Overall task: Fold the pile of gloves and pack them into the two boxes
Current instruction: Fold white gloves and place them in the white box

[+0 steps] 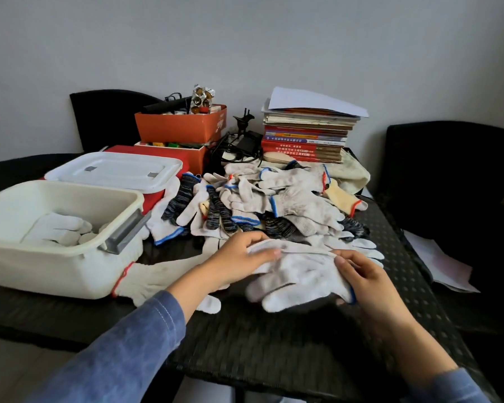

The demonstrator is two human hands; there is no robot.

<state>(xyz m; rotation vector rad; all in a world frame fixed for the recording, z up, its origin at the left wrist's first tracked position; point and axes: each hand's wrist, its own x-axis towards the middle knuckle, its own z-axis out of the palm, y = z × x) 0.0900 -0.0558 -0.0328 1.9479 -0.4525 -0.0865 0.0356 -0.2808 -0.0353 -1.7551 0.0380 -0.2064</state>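
Both ends of the white knitted, blue-cuffed glove point(300, 276) at lower centre are pinched, by left hand point(239, 257) and right hand point(364, 277), and should be smoothed flat before folding.

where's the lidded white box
In the head view, the lidded white plastic box sits on the left, just behind the open white plastic tub and left of the glove pile.

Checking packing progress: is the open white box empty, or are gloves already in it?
Not empty, far from full. A few white gloves lie on the floor of the open white box, with bare floor around them.
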